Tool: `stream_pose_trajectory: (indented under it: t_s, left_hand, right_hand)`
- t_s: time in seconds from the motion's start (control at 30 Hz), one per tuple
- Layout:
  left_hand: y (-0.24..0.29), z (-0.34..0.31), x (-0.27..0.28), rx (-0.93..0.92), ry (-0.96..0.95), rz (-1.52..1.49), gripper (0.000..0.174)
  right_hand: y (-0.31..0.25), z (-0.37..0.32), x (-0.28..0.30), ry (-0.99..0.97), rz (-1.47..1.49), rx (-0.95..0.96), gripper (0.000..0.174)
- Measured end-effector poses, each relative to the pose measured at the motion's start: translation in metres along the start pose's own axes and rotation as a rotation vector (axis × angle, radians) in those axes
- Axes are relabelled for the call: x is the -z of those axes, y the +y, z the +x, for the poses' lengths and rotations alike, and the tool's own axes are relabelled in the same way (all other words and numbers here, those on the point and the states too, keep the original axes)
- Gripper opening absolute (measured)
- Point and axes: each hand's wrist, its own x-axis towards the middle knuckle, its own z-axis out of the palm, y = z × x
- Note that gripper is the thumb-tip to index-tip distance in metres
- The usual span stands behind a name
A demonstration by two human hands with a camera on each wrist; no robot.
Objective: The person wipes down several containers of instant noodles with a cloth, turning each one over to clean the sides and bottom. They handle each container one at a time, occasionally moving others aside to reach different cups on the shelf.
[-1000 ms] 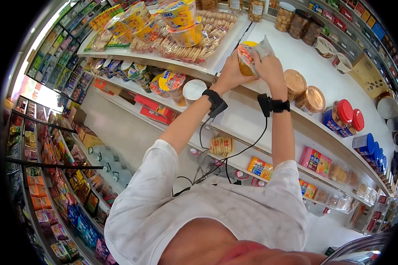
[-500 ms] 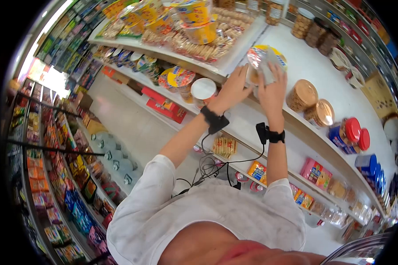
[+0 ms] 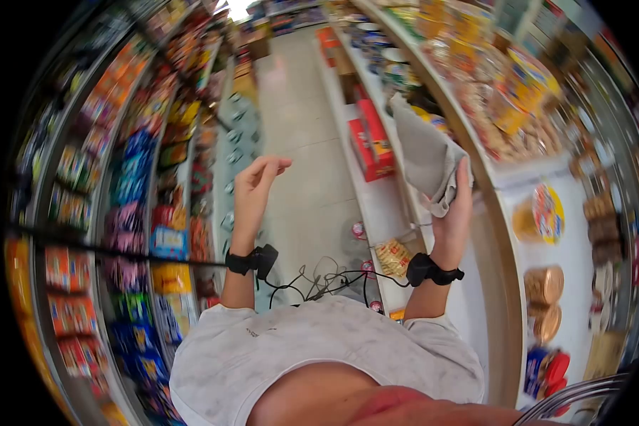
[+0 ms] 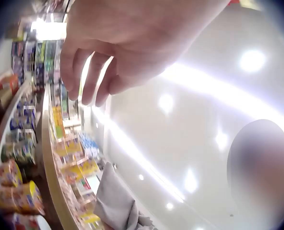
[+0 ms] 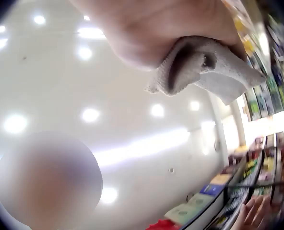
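Note:
My right hand point(image 3: 453, 216) grips a folded grey cloth point(image 3: 427, 149), holding it beside the edge of the shelving on the right. In the right wrist view the cloth point(image 5: 206, 67) hangs out in folds from under the curled fingers. Over the aisle floor, my left hand point(image 3: 257, 188) is raised with nothing in it, its fingers loosely bent. The left wrist view shows the fingers of that hand point(image 4: 127, 43) apart, with the cloth point(image 4: 115, 201) beyond it. A clear tub with a colourful yellow-rimmed lid point(image 3: 547, 215) stands on the white top shelf to the right.
Tubs with copper-coloured lids point(image 3: 544, 285) and red-lidded jars point(image 3: 557, 368) stand along the top shelf point(image 3: 575, 284). Bagged biscuits point(image 3: 486, 128) lie farther up it. A red box point(image 3: 369, 138) sits on a lower shelf. Packed snack racks point(image 3: 138, 234) line the aisle's left side.
My hands have left the tub, which now stands on the top shelf. The view has turned left toward the aisle. The left hand has moved away from the right, which still holds the cloth.

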Motion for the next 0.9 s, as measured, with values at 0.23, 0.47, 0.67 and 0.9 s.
stream_pose_trajectory:
  t_s: [0.23, 0.47, 0.67, 0.9]
  left_hand:
    - [0.019, -0.173, 0.129, 0.121, 0.389, -0.545, 0.074]
    - [0.064, -0.379, 0.185, 0.039, 0.657, -0.891, 0.072]
    - [0.090, -0.520, 0.188, 0.146, 0.920, -0.348, 0.047]
    - [0.097, -0.599, 0.199, -0.048, 1.477, -0.214, 0.031]
  right_hand:
    - [0.125, -0.063, -0.108, -0.493, 0.243, -0.679, 0.035]
    - [0.219, -0.245, -0.180, -0.900, 0.202, -1.294, 0.032]
    - [0.244, -0.415, -0.197, -1.053, -0.029, -1.543, 0.033]
    - [0.269, -0.524, -0.217, -1.255, 0.099, -1.870, 0.041]
